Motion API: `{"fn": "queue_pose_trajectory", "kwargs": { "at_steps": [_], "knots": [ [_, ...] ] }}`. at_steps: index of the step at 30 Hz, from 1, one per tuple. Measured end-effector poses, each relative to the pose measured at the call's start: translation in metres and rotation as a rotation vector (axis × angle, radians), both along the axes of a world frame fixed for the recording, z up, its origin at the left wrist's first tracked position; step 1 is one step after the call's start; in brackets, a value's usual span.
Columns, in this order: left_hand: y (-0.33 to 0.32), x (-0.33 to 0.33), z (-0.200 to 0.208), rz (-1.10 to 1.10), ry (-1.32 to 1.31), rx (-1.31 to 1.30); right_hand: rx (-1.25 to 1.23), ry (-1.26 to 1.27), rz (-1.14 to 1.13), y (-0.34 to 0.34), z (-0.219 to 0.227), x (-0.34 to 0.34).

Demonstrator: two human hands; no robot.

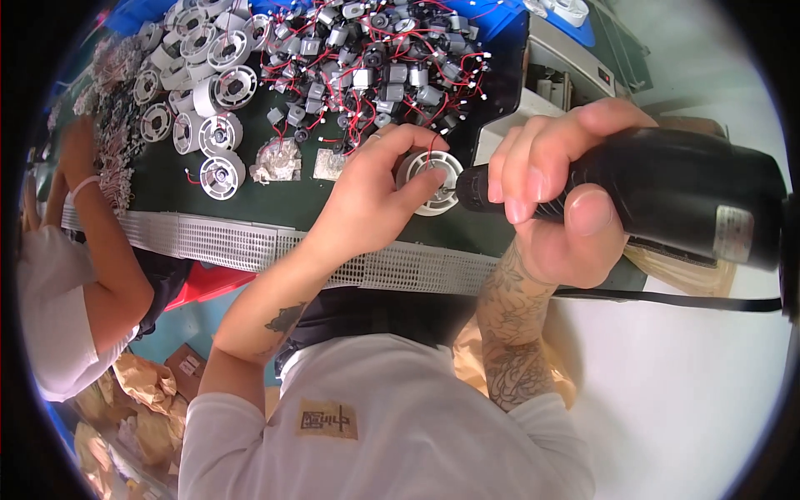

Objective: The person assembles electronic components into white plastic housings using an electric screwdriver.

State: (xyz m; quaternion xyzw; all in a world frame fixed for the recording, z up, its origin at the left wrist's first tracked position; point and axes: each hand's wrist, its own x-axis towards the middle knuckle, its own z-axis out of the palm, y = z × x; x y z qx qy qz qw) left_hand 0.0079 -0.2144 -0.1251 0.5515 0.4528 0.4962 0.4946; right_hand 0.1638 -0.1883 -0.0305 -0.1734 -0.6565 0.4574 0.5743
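Observation:
A white round plastic housing (pixel 436 210) with a ribbed rim rests on the green bench. My left hand (pixel 371 196) is closed on its left side, thumb over the inside and fingers round the far edge. A thin red wire rises out of the housing near my fingertips. In my right hand (pixel 562 196) is a thick black power screwdriver (pixel 679 183), held sideways with its nose pointing left. The bit reaches into the right part of the housing; the screw under it is too small to make out.
Many small grey motors (pixel 362 79) with red wires are heaped at the back. White round housings (pixel 221 175) are piled to their left. Grey perforated trunking (pixel 217 242) runs along the front edge. At far left, a co-worker's arm (pixel 112 242) reaches over the bench.

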Motion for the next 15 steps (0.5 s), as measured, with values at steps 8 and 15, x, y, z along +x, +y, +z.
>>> {"fn": "queue_pose_trajectory", "kwargs": {
  "at_steps": [8,15],
  "knots": [
    [-0.0031,0.0025,-0.0012,0.025,0.003,0.041,0.027,-0.038,0.030,-0.0003,-0.0024,-0.0021],
    [-0.0061,0.0057,-0.0022,0.062,-0.042,0.065,0.034,0.042,0.115,0.0011,-0.0016,0.0009]
  ]
}}
